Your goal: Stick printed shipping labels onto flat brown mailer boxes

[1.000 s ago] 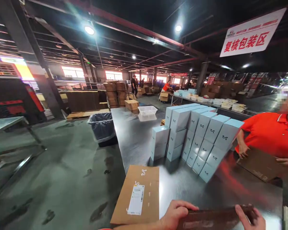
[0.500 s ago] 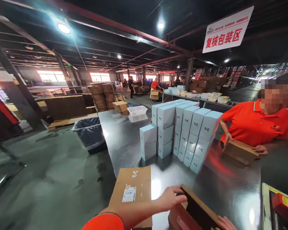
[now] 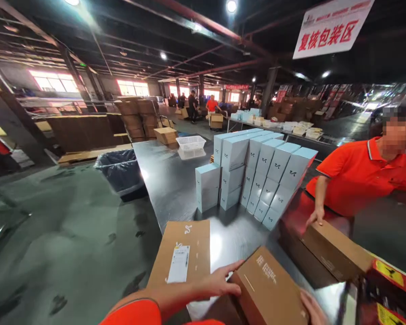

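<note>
Here, low in the frame and right of centre, sits the brown box (image 3: 270, 284), printed side up, and both hands have it! The left hand (image 3: 225, 280) grips its left edge, thumb and fingers apart; the right hand (image 3: 313, 308), partly cut off by the bottom border, clasps the opposite side. Under that left forearm, at lower centre, lies the flat labelled carton (image 3: 200, 246) on the shiny metal surface (image 3: 171, 185). Look to the middle: pale blue boxes (image 3: 269, 167) stand in stacked rows, a shorter stack at their left end. Over at the right, a co-worker in an orange shirt (image 3: 352, 176) rests a hand (image 3: 316, 216) on a long carton (image 3: 338, 253). And farther back, left of the blue stacks, a white basket (image 3: 191, 143) sits on the surface.
</note>
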Tool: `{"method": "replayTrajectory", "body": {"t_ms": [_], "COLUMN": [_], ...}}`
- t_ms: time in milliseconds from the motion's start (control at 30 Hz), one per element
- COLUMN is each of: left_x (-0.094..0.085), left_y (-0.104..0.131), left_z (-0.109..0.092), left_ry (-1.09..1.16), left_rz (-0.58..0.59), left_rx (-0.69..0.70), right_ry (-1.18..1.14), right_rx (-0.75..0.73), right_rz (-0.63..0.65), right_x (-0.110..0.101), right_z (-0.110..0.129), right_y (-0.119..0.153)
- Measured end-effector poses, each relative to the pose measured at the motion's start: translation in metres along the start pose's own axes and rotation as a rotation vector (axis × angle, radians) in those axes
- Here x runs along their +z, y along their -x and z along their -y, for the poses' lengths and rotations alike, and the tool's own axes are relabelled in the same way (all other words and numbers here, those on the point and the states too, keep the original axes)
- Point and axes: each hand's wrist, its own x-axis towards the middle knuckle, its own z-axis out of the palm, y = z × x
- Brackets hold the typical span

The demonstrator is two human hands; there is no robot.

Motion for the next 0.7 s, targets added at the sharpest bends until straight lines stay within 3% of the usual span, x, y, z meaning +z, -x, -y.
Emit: {"method": "replayTrajectory", "body": {"t_ms": [100,200,267,333,433,467,533,633,667,700], "left_x": [-0.020,-0.028,-0.022,-0.013,-0.016,-0.027,-0.069,-0.168,-0.202,-0.232], "left_y": [-0.022,-0.056,-0.065,-0.062,-0.050,-0.049,-0.055,-0.082,-0.092,-0.101], "left_z": [-0.014,-0.025,-0.024,-0.017,-0.007,-0.008,-0.018,-0.051,-0.062,-0.073], "left_ry": [-0.114,-0.010,0.018,0.009,-0.003,-0.009,-0.017,-0.048,-0.119,-0.183], "left_rz": [-0.070,-0.215,-0.260,-0.273,-0.315,-0.383,-0.605,-0.971,-1.180,-1.274], "left_rx": [0.057,0.094,0.134,0.174,0.177,0.157,0.105,0.104,0.114,0.119], "right_ry": [0.111,0.232,0.249,0.244,0.207,0.183,0.127,0.107,0.120,0.138], "right_rx": [-0.193,-0.576,-0.723,-0.668,-0.335,-0.229,-0.080,-0.004,-0.011,-0.023], "right_rz": [-0.078,0.151,0.279,0.210,-0.011,-0.031,0.028,0.107,0.108,0.094], "right_x": [-0.012,0.004,0.023,0.038,0.048,0.050,0.051,0.050,0.049,0.048], "right_z": [0.019,0.032,0.031,0.022,0.003,-0.002,-0.009,-0.009,-0.008,-0.006], "right_y": [0.007,0.038,0.061,0.077,0.083,0.083,0.082,0.080,0.079,0.078]}}
